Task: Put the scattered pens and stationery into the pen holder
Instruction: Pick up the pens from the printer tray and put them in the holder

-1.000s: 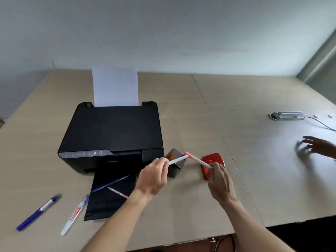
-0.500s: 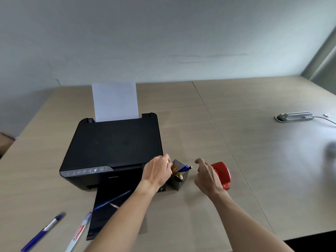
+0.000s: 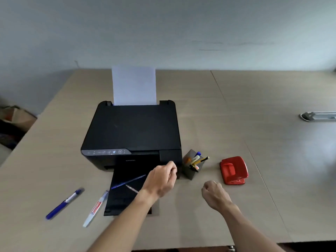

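The dark pen holder (image 3: 189, 171) stands right of the printer with several pens poking out of its top. My left hand (image 3: 161, 180) hovers just left of it over the printer's output tray, fingers curled and empty. My right hand (image 3: 213, 194) floats in front of the holder, loosely closed, nothing in it. A thin blue pen (image 3: 128, 181) and a small pinkish pen (image 3: 131, 188) lie on the tray. A blue pen (image 3: 63, 203) and a white tube-shaped pen with a red label (image 3: 95, 209) lie on the table at the left.
A black printer (image 3: 132, 131) with a white sheet standing in its feeder fills the middle of the wooden table (image 3: 272, 160). A red hole punch (image 3: 233, 170) sits right of the holder. A grey power socket (image 3: 317, 116) is at the far right edge.
Both hands held a white pen over the holder a second ago; those pens now stand in the holder. Both hands have pulled back toward me, empty. Another person's hand at the right is out of view.
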